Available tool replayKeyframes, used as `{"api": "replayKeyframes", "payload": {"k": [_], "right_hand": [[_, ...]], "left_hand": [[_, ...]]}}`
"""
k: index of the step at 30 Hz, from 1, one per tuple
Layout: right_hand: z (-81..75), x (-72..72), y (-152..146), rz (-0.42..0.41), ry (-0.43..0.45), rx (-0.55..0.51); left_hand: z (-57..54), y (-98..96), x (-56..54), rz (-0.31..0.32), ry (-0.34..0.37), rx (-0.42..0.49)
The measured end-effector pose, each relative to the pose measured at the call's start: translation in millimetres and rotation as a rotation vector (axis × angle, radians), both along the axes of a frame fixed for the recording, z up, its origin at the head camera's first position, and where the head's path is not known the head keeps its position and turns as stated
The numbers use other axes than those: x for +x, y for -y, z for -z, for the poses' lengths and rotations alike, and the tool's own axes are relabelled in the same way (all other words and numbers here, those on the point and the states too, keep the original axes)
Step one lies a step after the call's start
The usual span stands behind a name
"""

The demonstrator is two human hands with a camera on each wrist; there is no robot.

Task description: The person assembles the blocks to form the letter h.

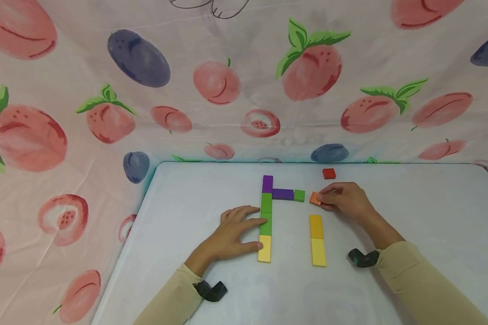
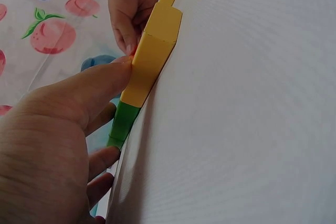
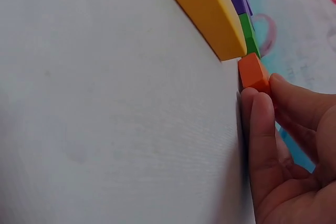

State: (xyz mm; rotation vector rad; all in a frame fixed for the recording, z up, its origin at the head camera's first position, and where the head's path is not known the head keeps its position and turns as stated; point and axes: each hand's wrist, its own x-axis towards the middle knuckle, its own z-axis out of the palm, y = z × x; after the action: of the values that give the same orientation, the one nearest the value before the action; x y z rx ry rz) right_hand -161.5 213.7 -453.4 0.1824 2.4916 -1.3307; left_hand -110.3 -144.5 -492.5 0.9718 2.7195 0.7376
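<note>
My right hand [image 1: 345, 200] pinches a small orange block [image 3: 253, 71] between thumb and fingers, low over the white table. Just left of it is a small green block [image 1: 299, 195] at the end of a purple block [image 1: 283, 194] lying sideways. That purple block meets an upright column: a purple block [image 1: 267, 184] on top, two green blocks [image 1: 266, 202] and a yellow block [image 1: 265, 248] at the bottom. Spread out, my left hand [image 1: 232, 235] touches the column's left side, thumb at the yellow block and fingertips at the green ones.
Two yellow blocks [image 1: 316, 226] lie end to end between the hands, below the orange block. Near the back edge of the white table [image 1: 187, 189] lies a red block [image 1: 329, 174]. A fruit-print cloth [image 1: 227, 45] hangs behind and at the left.
</note>
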Motion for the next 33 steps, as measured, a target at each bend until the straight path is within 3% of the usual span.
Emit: {"api": "replayKeyframes", "payload": {"k": [12,33], "right_hand": [[5.9,-6.6,-8,-0.118,-0.018,0.099],[6.4,-9.7,0,-0.083,0.056,0.106]], "left_hand": [[-1.3,-0.6,-0.1,0.002,-0.004,0.009],[-2.5,-0.2,0.5,0.009,-0.012,0.025]]}}
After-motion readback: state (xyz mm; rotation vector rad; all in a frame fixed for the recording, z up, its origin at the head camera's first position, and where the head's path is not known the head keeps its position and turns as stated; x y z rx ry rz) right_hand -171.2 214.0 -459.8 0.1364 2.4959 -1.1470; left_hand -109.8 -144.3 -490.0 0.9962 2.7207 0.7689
